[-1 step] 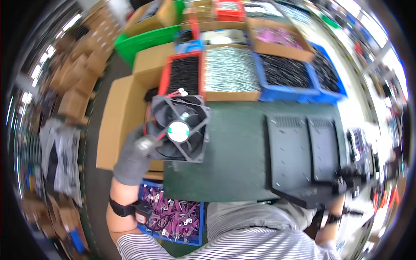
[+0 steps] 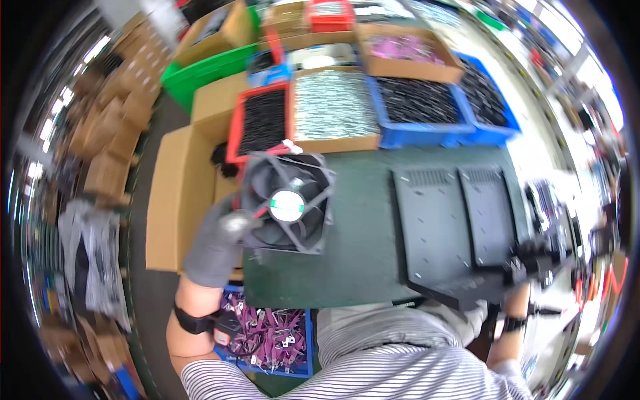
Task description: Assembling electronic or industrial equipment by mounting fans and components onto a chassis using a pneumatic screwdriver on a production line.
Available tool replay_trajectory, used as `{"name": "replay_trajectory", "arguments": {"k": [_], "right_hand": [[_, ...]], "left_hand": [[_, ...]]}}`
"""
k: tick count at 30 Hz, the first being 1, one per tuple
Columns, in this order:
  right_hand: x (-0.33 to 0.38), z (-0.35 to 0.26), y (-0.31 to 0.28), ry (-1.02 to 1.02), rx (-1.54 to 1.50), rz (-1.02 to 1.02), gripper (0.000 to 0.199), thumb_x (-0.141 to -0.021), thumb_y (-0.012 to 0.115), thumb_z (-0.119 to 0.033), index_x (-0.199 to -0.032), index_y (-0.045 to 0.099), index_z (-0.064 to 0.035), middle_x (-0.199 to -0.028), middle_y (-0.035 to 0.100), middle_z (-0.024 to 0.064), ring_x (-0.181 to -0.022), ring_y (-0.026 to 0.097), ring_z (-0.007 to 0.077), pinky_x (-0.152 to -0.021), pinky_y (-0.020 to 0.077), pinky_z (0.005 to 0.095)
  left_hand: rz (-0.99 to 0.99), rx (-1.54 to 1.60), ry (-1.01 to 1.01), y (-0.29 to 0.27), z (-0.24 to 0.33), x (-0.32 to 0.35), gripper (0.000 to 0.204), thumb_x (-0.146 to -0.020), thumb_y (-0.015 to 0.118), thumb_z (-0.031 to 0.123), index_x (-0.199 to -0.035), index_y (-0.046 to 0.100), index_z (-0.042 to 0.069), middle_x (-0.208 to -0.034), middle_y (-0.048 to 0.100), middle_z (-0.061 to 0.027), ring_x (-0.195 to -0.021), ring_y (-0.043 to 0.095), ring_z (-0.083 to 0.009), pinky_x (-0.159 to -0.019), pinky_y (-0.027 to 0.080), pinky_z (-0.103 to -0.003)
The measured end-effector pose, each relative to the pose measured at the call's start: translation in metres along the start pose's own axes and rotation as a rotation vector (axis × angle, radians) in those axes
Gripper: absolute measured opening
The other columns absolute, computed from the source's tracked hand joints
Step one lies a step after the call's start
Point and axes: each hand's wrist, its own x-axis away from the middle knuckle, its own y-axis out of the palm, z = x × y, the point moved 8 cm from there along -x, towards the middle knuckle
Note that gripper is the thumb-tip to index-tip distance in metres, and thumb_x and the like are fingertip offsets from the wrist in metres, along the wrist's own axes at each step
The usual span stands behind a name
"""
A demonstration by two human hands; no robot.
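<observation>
Left hand (image 2: 220,243) gripped fan (image 2: 287,206) above left edge of counter (image 2: 360,220) | right hand (image 2: 523,265) was at near right corner of panel (image 2: 437,220), grip unclear | blue bin (image 2: 427,136) stood at far edge

Two hands show, one left hand (image 2: 220,243) and one right hand (image 2: 522,272), with one fan (image 2: 288,205) and one black housing (image 2: 437,233) that has two recessed bays. There is one green desk (image 2: 363,200), two large blue bins (image 2: 427,137) of black parts, one blue bin of purple pieces (image 2: 310,350), two red bins (image 2: 235,133) and one green crate (image 2: 200,75). The stacked cartons (image 2: 107,170) are too blurred to count.
</observation>
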Motion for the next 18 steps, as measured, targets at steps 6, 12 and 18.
{"name": "replay_trajectory", "arguments": {"k": [6,12,18], "right_hand": [[0.039,-0.039,0.056,-0.149,0.429,0.427,0.055,-0.089,0.045,-0.049,-0.106,0.056,0.0024,-0.096,0.06,0.0121,-0.082,0.056,0.0221,-0.074,0.0448,0.0334],[0.107,-0.081,0.108,0.007,0.893,0.602,0.035,-0.096,0.042,-0.03,-0.105,0.055,0.0018,-0.093,0.058,0.0068,-0.086,0.058,0.0175,-0.08,0.0471,0.0316],[0.137,-0.064,0.109,0.285,0.854,0.304,0.036,-0.091,0.051,-0.029,-0.097,0.057,0.005,-0.083,0.059,0.0071,-0.077,0.055,0.0132,-0.072,0.0452,0.0271]], "left_hand": [[-0.516,0.444,-0.441,0.204,-0.093,-0.038,0.026,-0.089,0.05,0.02,-0.097,0.064,-0.001,-0.094,0.065,-0.0061,-0.087,0.059,-0.0163,-0.083,0.045,-0.029],[-0.687,-1.098,0.505,0.259,-0.046,-0.046,0.037,-0.091,0.049,0.033,-0.095,0.066,0.0,-0.09,0.064,-0.0137,-0.086,0.061,-0.0225,-0.079,0.047,-0.032],[-0.678,-0.745,0.124,0.304,-0.025,-0.092,0.055,-0.093,0.039,0.044,-0.097,0.062,-0.005,-0.077,0.061,-0.0151,-0.076,0.058,-0.0204,-0.073,0.044,-0.034]]}}
